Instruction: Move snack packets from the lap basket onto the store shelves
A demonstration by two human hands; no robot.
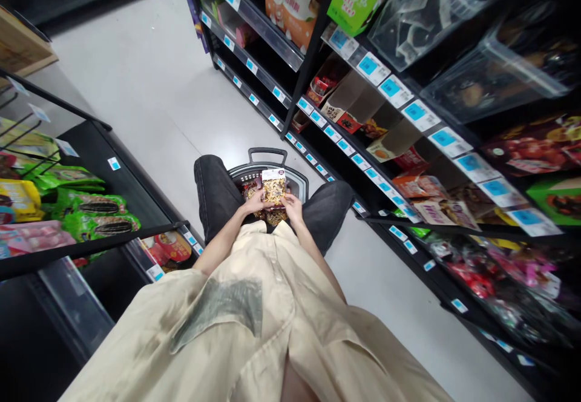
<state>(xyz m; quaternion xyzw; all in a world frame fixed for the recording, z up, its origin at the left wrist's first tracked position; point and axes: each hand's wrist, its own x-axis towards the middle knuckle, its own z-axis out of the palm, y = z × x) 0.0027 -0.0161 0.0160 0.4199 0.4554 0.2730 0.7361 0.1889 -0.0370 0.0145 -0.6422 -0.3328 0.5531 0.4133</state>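
Between my bent knees stands a dark grey shopping basket (pixel 300 178), its handle tipped toward the far side. Above it, both hands hold up a snack packet (pixel 273 187) with a white top and a golden-brown, nut-like pattern; its exact kind is too small to read. My left hand (pixel 255 201) pinches the packet's left lower edge. On the right lower edge, my right hand (pixel 293 206) closes its fingers. More dark and brown packets (pixel 272 216) lie in the basket under the hands, partly hidden by them.
Tall shelves with price tags (pixel 394 91) and clear plastic bins (pixel 422 14) run along the right. A lower rack at the left carries green snack bags (pixel 102 223). Pale floor (pixel 149 81) stretches ahead between them, with a wooden crate (pixel 22 42) at the far left.
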